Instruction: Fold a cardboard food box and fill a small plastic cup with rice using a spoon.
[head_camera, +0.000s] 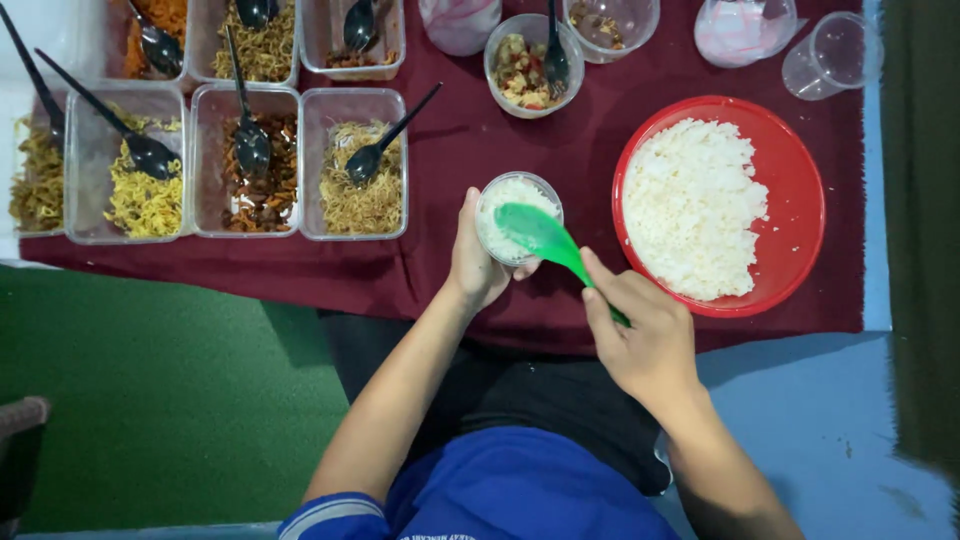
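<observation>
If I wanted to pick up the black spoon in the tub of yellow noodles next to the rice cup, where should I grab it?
Grab the black spoon by the top of its long handle, coming from the upper right. Its bowl lies down in the noodles inside the clear tub, while the thin handle sticks up over the rim, free and clean.

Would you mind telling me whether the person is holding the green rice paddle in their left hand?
No, the green rice paddle is gripped by the right hand, while the left hand holds the small cup of rice.
</observation>
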